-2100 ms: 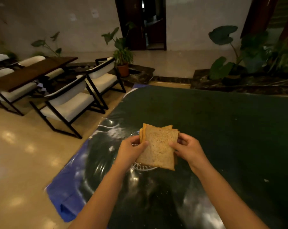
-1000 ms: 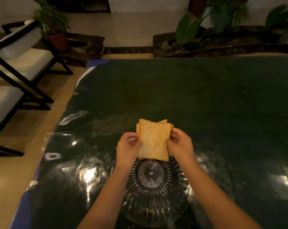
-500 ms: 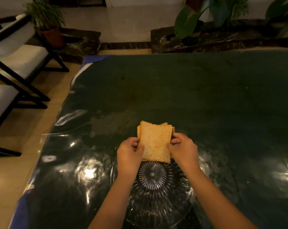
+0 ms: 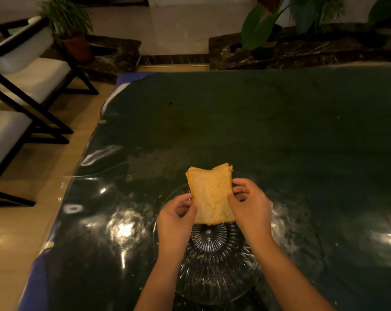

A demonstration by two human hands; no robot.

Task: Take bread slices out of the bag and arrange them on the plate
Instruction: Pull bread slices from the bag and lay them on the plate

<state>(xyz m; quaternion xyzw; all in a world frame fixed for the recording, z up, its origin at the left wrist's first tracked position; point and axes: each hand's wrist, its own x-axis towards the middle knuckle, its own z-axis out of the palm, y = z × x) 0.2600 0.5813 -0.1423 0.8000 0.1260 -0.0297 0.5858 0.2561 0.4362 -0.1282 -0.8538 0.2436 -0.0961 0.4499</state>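
Observation:
A small stack of brown bread slices [image 4: 209,194] is held tilted over the far half of a clear ribbed glass plate [image 4: 212,265]. My left hand [image 4: 175,216] pinches the stack's left edge, and my right hand [image 4: 250,206] grips its right edge. The lower edge of the bread hangs just above the plate's centre. No bread bag is in view.
The plate stands on a dark green table [image 4: 257,122] covered with shiny clear plastic, crumbs scattered around it. White-cushioned chairs [image 4: 21,70] stand on the floor to the left. Potted plants [image 4: 68,25] and a stone planter ledge [image 4: 302,50] lie beyond the table's far edge.
The view has tilted down from the room to the plate. The bread stack has come lower and nearer over the plate, still held in both hands.

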